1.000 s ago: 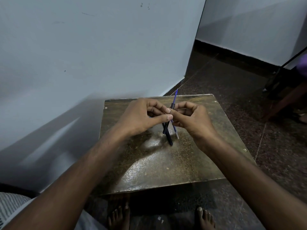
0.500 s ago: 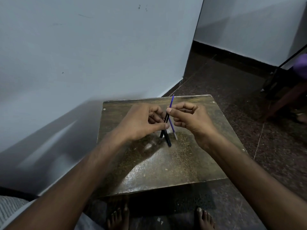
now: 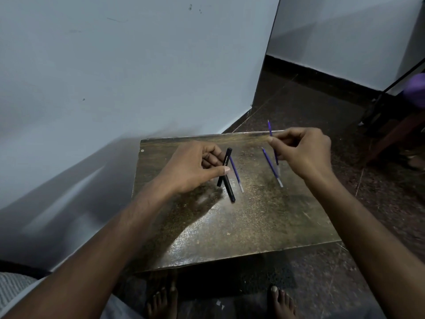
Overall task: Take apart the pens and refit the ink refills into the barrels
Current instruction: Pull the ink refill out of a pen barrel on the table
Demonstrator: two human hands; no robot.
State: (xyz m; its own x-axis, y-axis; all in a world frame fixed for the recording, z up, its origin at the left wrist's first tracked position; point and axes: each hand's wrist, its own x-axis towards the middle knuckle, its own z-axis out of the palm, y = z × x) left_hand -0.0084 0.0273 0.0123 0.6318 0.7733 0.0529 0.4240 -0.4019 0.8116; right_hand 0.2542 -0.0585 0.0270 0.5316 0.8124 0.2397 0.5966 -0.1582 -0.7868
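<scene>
My left hand pinches a black pen barrel and holds it tilted above the low brown table. A second black pen lies on the table just under it. Beside these, a blue ink refill rests on the table. My right hand is off to the right, near the table's far right edge. It grips another blue refill between thumb and fingers, tip pointing up. A third blue refill shows blurred below that hand; I cannot tell whether it lies on the table.
The table stands against a pale wall on the left. Dark speckled floor lies beyond and to the right. My bare feet are under the near edge. A wooden furniture leg and black rods stand at far right.
My hands were together over the table's middle. They have moved apart: the right hand went right with the blue refill, and the left hand kept the black barrel.
</scene>
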